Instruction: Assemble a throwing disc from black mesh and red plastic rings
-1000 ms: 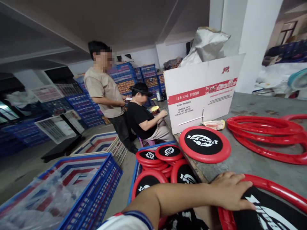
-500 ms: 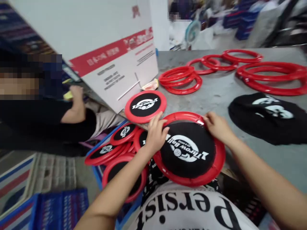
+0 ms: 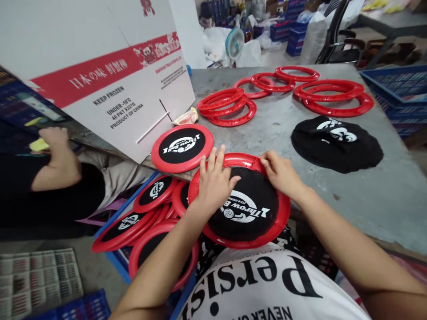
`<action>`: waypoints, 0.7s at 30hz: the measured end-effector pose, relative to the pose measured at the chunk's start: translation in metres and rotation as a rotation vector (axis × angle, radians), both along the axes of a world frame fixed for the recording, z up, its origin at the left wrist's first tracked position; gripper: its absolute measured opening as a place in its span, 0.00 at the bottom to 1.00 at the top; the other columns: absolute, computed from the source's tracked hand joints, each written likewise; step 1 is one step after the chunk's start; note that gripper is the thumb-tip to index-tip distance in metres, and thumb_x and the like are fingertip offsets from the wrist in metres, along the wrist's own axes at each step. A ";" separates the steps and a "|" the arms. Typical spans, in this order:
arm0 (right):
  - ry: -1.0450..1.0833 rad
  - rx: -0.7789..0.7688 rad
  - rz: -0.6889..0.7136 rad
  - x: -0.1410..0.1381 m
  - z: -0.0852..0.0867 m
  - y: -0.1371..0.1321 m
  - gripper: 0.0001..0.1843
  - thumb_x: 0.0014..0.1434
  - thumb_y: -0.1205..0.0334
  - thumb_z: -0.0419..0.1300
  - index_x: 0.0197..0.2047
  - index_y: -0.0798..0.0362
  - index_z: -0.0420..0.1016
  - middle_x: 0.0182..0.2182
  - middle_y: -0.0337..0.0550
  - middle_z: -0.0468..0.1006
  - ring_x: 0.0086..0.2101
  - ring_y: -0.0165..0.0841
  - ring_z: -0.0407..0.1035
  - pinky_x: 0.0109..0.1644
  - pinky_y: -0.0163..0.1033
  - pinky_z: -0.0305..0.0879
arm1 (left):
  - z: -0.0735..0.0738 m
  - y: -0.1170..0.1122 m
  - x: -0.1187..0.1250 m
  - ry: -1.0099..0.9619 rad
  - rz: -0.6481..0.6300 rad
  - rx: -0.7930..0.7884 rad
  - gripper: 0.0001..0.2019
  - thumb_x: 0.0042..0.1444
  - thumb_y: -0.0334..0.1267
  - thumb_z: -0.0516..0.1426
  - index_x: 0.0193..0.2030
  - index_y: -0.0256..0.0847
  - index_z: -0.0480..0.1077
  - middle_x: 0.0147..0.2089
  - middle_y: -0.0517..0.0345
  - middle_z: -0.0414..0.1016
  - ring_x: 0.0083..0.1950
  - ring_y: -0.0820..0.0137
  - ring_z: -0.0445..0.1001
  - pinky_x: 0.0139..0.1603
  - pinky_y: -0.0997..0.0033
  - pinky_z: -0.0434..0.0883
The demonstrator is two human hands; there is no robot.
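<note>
In my lap, against the table edge, rests a red-rimmed throwing disc (image 3: 247,224) with a black fabric centre printed "Throw Ball". My left hand (image 3: 215,184) lies over its upper-left rim and fabric, fingers spread. At the upper-right rim, my right hand (image 3: 280,173) is closed with thumb and fingers pinching the edge. A similar disc (image 3: 182,149) lies on the table corner just beyond my left hand. Right of my right hand is a loose stack of black printed fabric rounds (image 3: 336,144).
Several red rings (image 3: 230,104) lie across the grey table (image 3: 276,118). A white carton (image 3: 116,89) stands at the left. Below it, a blue crate (image 3: 125,266) holds several discs (image 3: 155,193). A co-worker's arm (image 3: 56,164) is at far left. Blue baskets (image 3: 393,86) stand beyond the right edge.
The view has turned right, so things appear farther left. My left hand's fingers have straightened and spread over the disc's rim. My right hand still pinches the upper-right rim.
</note>
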State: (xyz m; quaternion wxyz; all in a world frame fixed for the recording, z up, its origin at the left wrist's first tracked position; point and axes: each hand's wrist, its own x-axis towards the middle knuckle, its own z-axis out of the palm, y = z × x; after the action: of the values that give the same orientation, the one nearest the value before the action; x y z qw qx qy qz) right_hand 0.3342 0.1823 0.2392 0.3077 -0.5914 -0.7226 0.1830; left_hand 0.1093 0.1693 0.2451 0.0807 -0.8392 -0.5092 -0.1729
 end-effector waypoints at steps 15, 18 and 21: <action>0.056 -0.071 0.057 -0.014 -0.016 0.014 0.13 0.68 0.51 0.45 0.41 0.48 0.65 0.29 0.43 0.75 0.28 0.36 0.67 0.35 0.40 0.59 | -0.006 0.016 -0.013 -0.180 -0.090 -0.124 0.07 0.62 0.42 0.59 0.38 0.41 0.73 0.75 0.45 0.57 0.77 0.52 0.50 0.74 0.38 0.53; 0.056 -0.074 0.081 -0.018 -0.015 0.017 0.14 0.68 0.51 0.44 0.41 0.48 0.65 0.29 0.43 0.74 0.28 0.37 0.68 0.36 0.40 0.60 | -0.001 0.021 -0.008 -0.144 -0.106 -0.147 0.06 0.61 0.41 0.60 0.38 0.41 0.73 0.74 0.45 0.59 0.77 0.53 0.51 0.75 0.39 0.50; 0.061 -0.086 0.073 -0.018 -0.015 0.016 0.14 0.67 0.48 0.46 0.39 0.47 0.65 0.29 0.45 0.75 0.29 0.39 0.69 0.35 0.42 0.61 | 0.005 0.020 -0.003 -0.099 -0.113 -0.170 0.08 0.62 0.43 0.60 0.40 0.41 0.74 0.73 0.45 0.60 0.76 0.53 0.54 0.75 0.40 0.50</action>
State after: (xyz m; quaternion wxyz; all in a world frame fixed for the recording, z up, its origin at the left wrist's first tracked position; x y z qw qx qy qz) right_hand 0.3163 0.1985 0.2238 0.2971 -0.5715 -0.7253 0.2430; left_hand 0.1061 0.1896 0.2506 -0.0258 -0.8607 -0.4774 -0.1747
